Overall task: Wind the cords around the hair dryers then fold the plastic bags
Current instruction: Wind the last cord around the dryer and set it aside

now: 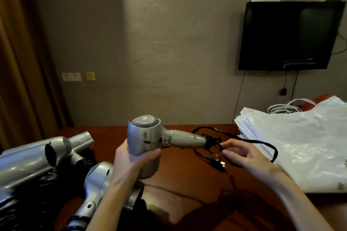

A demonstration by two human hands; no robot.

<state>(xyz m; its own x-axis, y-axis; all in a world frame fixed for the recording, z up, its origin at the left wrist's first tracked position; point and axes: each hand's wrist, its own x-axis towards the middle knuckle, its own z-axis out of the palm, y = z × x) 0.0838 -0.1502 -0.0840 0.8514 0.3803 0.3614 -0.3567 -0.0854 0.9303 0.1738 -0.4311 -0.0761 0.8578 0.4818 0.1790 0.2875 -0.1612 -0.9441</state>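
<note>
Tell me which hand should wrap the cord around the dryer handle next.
The right hand. Its fingers are already at the loose black cord by the end of the handle, while the left hand grips the body of the hair dryer and steadies it.

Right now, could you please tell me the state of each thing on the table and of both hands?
Held hair dryer: lifted, gripped by left hand.
Cord: loose, tangled near the handle.
Right hand: pinching the cord.
Other hair dryers: lying on the table.
Plastic bags: stacked flat, unfolded.
Television: off.
</note>
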